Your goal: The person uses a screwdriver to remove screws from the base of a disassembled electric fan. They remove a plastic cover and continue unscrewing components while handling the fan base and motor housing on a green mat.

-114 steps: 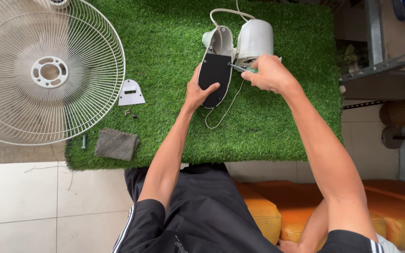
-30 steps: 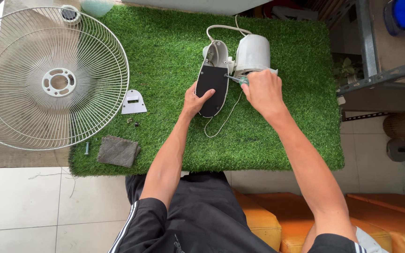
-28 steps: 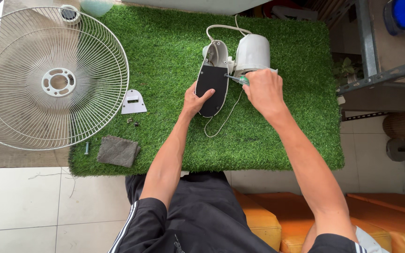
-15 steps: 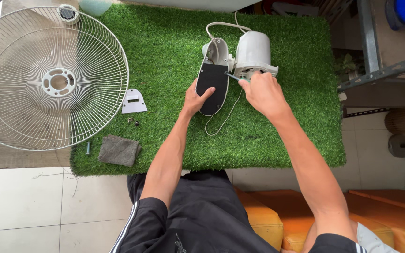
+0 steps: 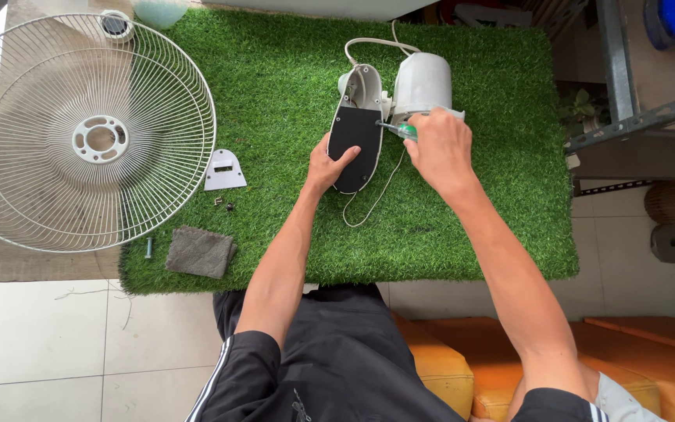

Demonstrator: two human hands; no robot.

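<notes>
Head camera view: a seated person works over a fan body laid on a green artificial-grass mat (image 5: 275, 94). The left hand (image 5: 330, 162) presses flat on the lower end of the fan's black base plate (image 5: 355, 144), fingers (image 5: 347, 156) together, thumb apart. The right hand (image 5: 439, 148), at 3 o'clock from the plate, has its fingers wrapped around a green-handled screwdriver (image 5: 398, 130), whose metal tip points toward 9 o'clock and meets the plate's right edge. The white motor housing (image 5: 422, 84) lies just beyond the right hand at 12 o'clock, and a white power cord (image 5: 373, 199) trails from the plate toward 6 o'clock. Well apart at 9 o'clock, a white wire fan guard (image 5: 95, 133) overlaps the mat's left edge. Between guard and plate lies a small white plastic cover (image 5: 223, 170), with loose screws (image 5: 224, 204) just below it. A grey cloth (image 5: 200, 252) lies at 7 o'clock.
</notes>
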